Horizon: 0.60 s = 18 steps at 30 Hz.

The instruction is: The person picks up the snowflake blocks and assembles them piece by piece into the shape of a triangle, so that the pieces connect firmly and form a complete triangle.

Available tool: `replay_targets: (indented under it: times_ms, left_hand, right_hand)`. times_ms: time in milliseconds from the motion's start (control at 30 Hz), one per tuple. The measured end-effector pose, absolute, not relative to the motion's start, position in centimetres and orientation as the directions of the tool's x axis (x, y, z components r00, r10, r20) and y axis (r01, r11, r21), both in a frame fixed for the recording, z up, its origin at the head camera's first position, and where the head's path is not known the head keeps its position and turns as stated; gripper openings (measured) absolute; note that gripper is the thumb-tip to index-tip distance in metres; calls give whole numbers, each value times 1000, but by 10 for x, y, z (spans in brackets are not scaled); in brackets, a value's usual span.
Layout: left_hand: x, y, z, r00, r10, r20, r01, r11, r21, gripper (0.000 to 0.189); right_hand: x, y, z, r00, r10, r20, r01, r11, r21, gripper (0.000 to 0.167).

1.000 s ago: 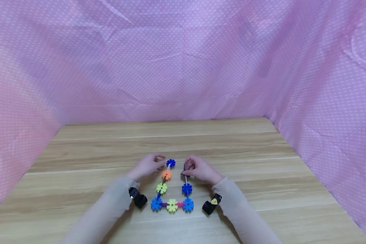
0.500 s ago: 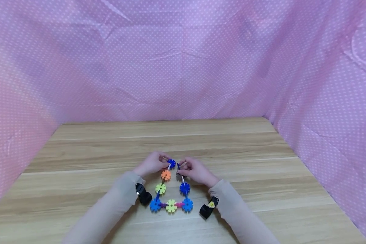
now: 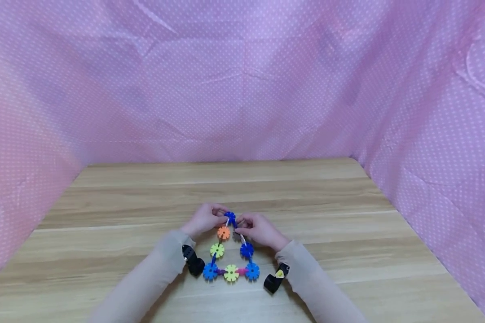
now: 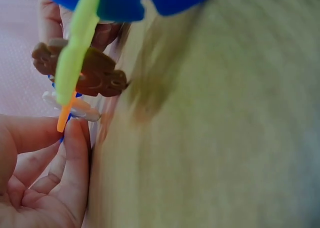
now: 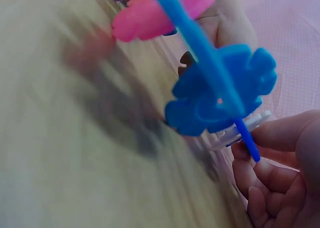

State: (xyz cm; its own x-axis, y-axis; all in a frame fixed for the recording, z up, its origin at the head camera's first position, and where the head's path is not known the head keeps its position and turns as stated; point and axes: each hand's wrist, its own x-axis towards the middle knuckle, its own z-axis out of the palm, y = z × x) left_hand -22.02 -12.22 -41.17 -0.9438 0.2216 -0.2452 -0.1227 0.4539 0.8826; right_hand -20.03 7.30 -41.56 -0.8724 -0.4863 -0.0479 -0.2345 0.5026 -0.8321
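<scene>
A chain of notched snowflake discs forms a triangle on the table. My left hand [image 3: 205,220] pinches the dark blue snowflake disc [image 3: 230,218] at its far tip. My right hand [image 3: 260,229] pinches a dark grey disc [image 3: 237,236], mostly covered by the fingers, at the upper end of the right side. Another blue disc [image 3: 234,224] meets the tip disc there; whether their notches are slotted together I cannot tell. Down the left side run an orange disc [image 3: 223,233] and a yellow-green disc [image 3: 217,250]. In the right wrist view a white disc [image 5: 250,130] lies beside the thumb.
Light blue corner discs [image 3: 210,272] and a yellow-green disc [image 3: 231,272] make up the near side, joined by purple and pink discs [image 3: 241,272]. Wood-grain table [image 3: 145,193] lies all around. A pink dotted curtain [image 3: 242,89] hangs behind and at both sides.
My left hand has moved right and taken hold of the dark blue tip disc. My right hand has shifted left with its end of the chain, so the two ends now meet.
</scene>
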Motion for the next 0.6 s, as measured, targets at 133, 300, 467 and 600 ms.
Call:
replay_targets:
  times_ms: [133,300,467,600]
  left_hand:
    - [-220,-122,-416,-945,214,-247,-131,443,887,24]
    - [-220,-122,-419,-943,206,-261,-166,389,906,24]
    - [-220,-123,-420,-940,223,-260,-175,340,924,26]
    - [-220,-125,-420,-936,260,-237,-144,332,932,28]
  right_hand:
    - [-201,74,-417,-877,-478,-46,-231,504,-832,18]
    - [-201,75,-420,-876,-480,-54,-226,507,-832,16]
    - [-202,74,-420,-879,-472,-63,-221,522,-824,16]
    - [-201,74,-419,-882,-467,-54,-233,533,-813,16]
